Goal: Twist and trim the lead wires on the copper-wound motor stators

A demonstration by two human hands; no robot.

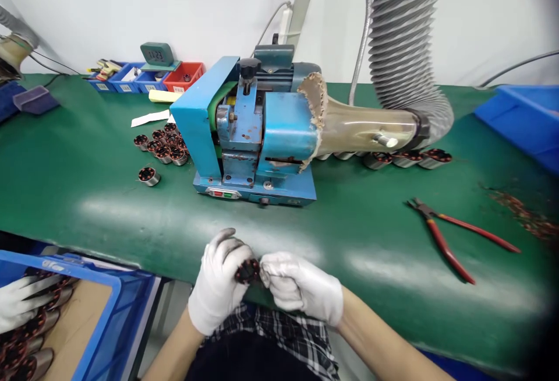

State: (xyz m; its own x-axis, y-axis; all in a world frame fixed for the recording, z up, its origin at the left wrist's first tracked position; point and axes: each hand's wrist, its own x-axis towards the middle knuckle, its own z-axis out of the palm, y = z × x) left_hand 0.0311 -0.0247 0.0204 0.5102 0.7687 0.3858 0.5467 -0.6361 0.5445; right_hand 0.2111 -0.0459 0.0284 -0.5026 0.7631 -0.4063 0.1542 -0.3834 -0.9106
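Observation:
My left hand (222, 273), in a white glove, is closed around a small motor stator (247, 271) with dark slots and copper windings. It holds the stator over the table's front edge, with the wound face towards me. My right hand (301, 288), also gloved, has its fingers pressed together at the stator's right side. Whatever is between those fingertips is hidden. Behind my hands stands a blue belt grinding machine (286, 119) with red and green buttons. One single stator (149, 176) sits to its left, near a cluster of stators (163, 147).
Red-handled cutting pliers (437, 223) lie on the green table (358, 311) at right, near copper wire scraps (524, 212). More stators (408, 159) stand under the grey hose (406, 37). A co-worker's gloved hand (21, 302) reaches into a blue crate (111, 311) of stators at lower left.

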